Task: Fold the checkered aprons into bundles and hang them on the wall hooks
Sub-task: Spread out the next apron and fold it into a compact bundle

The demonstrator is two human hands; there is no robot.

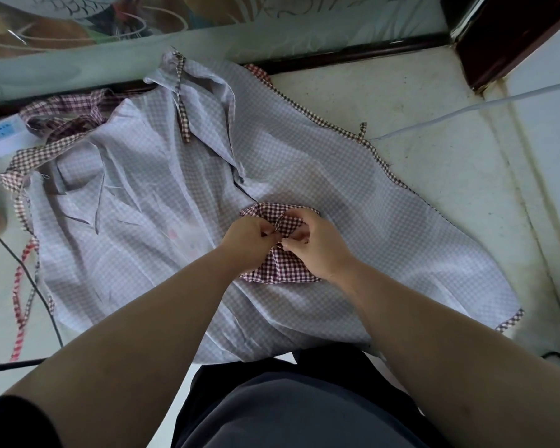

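Observation:
A small folded bundle of dark red checkered apron lies on top of a large pale checkered apron that is spread inside out over the floor. My left hand and my right hand meet over the bundle's middle, each pinching a checkered strap that runs across it. The fingertips hide where the strap ends cross. Another checkered apron lies crumpled at the far left edge of the spread one. No wall hooks are in view.
A white power strip lies at the far left. A black cable crosses the floor on the left, a white cable on the right. A red checkered strap trails at the left. A dark wooden base stands at the back right.

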